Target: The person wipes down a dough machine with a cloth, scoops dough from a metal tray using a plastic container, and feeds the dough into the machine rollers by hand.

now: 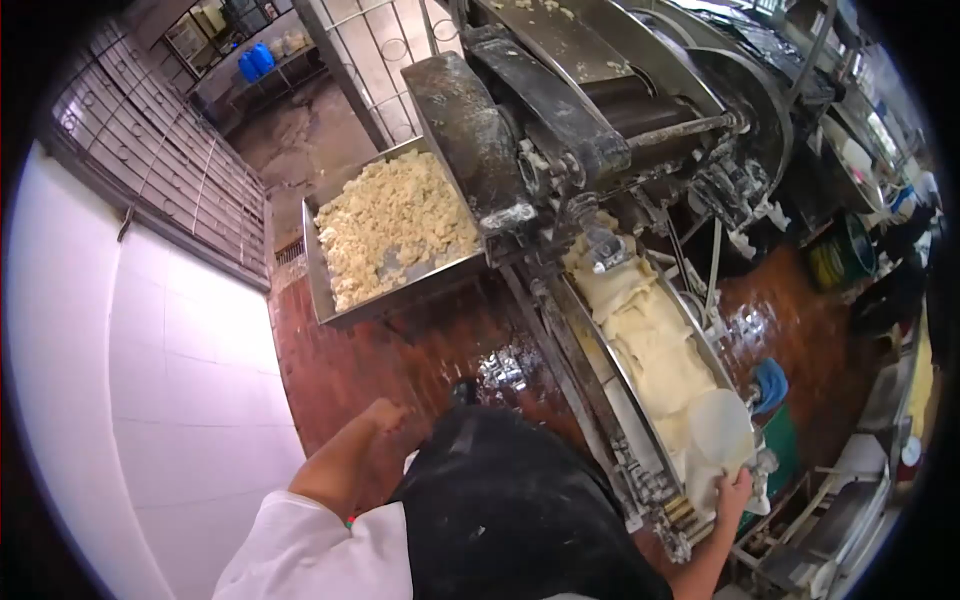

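My right hand (735, 492) is at the near end of a long metal trough, its fingers closed on the lower edge of a pale, rounded flat piece (720, 428), perhaps a plastic scraper. Beneath that piece, folded sheets of pale dough (655, 355) lie along the trough, running up to the rollers of a large machine (600, 130). My left hand (385, 413) hangs over the red floor, left of my dark apron and away from the trough. Its fingers are too small and blurred to make out.
A metal tray (400, 292) of crumbly dough stands left of the machine. White wall and metal bars border the left side. Blue containers (257, 62) are at the back. A blue cloth (769, 386) hangs right of the trough, with other equipment beyond.
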Available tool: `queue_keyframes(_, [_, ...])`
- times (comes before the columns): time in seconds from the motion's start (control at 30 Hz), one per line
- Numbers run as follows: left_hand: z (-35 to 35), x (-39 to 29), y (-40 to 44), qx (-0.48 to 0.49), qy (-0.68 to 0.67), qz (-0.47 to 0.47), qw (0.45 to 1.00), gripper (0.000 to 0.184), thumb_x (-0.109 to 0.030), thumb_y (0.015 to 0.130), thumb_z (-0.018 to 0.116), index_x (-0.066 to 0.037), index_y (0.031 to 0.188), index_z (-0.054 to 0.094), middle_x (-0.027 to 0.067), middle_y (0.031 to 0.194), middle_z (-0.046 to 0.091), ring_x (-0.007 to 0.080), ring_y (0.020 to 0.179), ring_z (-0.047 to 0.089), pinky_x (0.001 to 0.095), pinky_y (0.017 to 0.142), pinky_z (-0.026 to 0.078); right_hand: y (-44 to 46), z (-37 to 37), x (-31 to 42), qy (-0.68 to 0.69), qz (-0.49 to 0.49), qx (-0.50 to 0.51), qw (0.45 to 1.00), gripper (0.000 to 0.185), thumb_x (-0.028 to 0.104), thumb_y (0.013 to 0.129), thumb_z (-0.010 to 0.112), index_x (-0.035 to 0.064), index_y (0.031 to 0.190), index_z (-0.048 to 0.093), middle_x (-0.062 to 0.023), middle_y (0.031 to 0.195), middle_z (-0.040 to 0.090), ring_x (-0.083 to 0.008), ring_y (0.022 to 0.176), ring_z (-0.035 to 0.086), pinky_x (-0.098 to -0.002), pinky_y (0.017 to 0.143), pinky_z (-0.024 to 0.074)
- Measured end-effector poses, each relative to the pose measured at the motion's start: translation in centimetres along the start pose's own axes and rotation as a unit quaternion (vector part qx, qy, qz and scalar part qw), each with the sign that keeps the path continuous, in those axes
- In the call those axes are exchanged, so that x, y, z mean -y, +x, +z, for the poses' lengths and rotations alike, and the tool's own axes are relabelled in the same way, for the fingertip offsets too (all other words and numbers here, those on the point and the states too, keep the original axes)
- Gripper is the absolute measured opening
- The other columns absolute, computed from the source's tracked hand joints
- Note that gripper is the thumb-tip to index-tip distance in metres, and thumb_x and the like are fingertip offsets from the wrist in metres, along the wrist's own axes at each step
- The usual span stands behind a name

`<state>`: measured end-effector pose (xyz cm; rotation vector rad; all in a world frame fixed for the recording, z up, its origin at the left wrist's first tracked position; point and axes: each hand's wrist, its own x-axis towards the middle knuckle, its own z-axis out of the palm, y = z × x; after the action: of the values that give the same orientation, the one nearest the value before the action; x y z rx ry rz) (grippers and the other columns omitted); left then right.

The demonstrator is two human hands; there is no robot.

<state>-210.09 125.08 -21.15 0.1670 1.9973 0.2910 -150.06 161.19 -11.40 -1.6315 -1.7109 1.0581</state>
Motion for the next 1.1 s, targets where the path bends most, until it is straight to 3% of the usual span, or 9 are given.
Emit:
queue_keyframes(0.13, [-1.7,-0.2,-0.6,-0.049,-0.033,0.005,0.998,0.038,-0.041,0.083,0.061,-0.005,0.096,0.066,0.0098,0.081,0.066,0.0207,0.065,0.065,0.0353,0.051,0.053,0.4,0.8,5.0,0.054,0.069,0.148,0.985,0.02,0.002,0.075,0.062,0.0003,0.095,0.062,0.0005,0.078,0.063,-0.0065,0.061,0.054,-0.0226,0.055,0.0433])
queue_keyframes(0.37, [-6.5,5.3,2.8,-0.037,-0.092,0.078,0.992,0.037,-0.039,0.083,0.059,-0.004,0.095,0.066,0.0098,0.079,0.066,0.0204,0.065,0.065,0.0356,0.05,0.053,-2.2,12.9,15.2,0.028,0.148,0.357,0.922,0.02,0.018,0.081,0.071,0.0021,0.09,0.066,0.0022,0.069,0.061,-0.0062,0.056,0.052,-0.0222,0.052,0.0423])
queue_keyframes(0.53, [-9.6,18.6,9.1,0.039,-0.199,0.04,0.978,0.035,-0.036,0.084,0.058,-0.006,0.1,0.065,0.008,0.076,0.064,0.0201,0.066,0.065,0.0354,0.05,0.055,-6.2,26.8,21.1,-0.024,0.153,0.37,0.916,0.025,0.028,0.085,0.069,0.0032,0.086,0.066,0.0023,0.065,0.058,-0.0058,0.057,0.051,-0.0223,0.052,0.0407])
queue_keyframes(0.63, [-13.7,25.7,10.2,0.023,-0.102,0.029,0.994,0.026,-0.03,0.085,0.057,-0.01,0.1,0.063,0.0083,0.071,0.062,0.021,0.056,0.061,0.0359,0.043,0.05,-7.0,33.4,22.9,-0.033,0.118,0.394,0.911,0.029,0.032,0.085,0.069,0.0031,0.087,0.066,0.0019,0.065,0.058,-0.0064,0.056,0.051,-0.0234,0.052,0.0411])
queue_keyframes(0.77, [-20.3,22.9,7.7,-0.066,-0.261,-0.164,0.949,0.024,-0.03,0.085,0.058,-0.011,0.098,0.064,0.0095,0.067,0.061,0.0227,0.049,0.058,0.0361,0.042,0.045,-7.8,41.0,28.3,0.002,0.086,0.399,0.913,0.033,0.035,0.084,0.069,0.0019,0.086,0.067,0.0012,0.065,0.058,-0.0069,0.056,0.051,-0.0244,0.052,0.0409])
queue_keyframes(0.87, [-23.3,21.7,10.7,-0.093,-0.243,-0.089,0.961,0.027,-0.033,0.086,0.057,-0.009,0.094,0.065,0.0119,0.065,0.061,0.025,0.049,0.058,0.0367,0.044,0.046,-6.8,45.6,30.8,-0.019,0.041,0.397,0.917,0.035,0.037,0.083,0.069,0.0013,0.084,0.067,0.0006,0.065,0.059,-0.0069,0.056,0.051,-0.0245,0.052,0.0408])
queue_keyframes(0.93, [-24.7,19.9,12.9,-0.147,-0.081,0.095,0.981,0.036,-0.038,0.088,0.054,-0.004,0.087,0.065,0.0152,0.06,0.059,0.0293,0.052,0.059,0.0407,0.051,0.048,-5.3,48.6,33.5,-0.029,0.006,0.395,0.918,0.037,0.038,0.083,0.069,0.0014,0.082,0.067,0.0003,0.065,0.058,-0.0067,0.056,0.051,-0.0245,0.051,0.0406])
queue_keyframes(1.0, [-24.2,20.4,20.2,-0.184,-0.208,0.032,0.96,0.043,-0.042,0.09,0.05,-0.001,0.093,0.065,0.0166,0.072,0.063,0.0319,0.071,0.064,0.0418,0.067,0.05,-2.4,52.2,35.0,-0.055,0.016,0.419,0.906,0.038,0.039,0.083,0.069,0.0003,0.083,0.067,-0.0019,0.066,0.06,-0.0078,0.058,0.053,-0.0258,0.054,0.0424])
queue_keyframes(1.1, [-25.6,11.3,13.9,-0.233,-0.147,0.19,0.942,0.051,-0.046,0.091,0.047,0.001,0.105,0.062,0.0196,0.1,0.063,0.0324,0.099,0.059,0.0396,0.088,0.044,1.5,59.1,37.4,-0.079,-0.048,0.42,0.903,0.047,0.044,0.083,0.065,-0.0019,0.087,0.067,-0.0118,0.075,0.067,-0.0199,0.066,0.063,-0.0329,0.062,0.047])
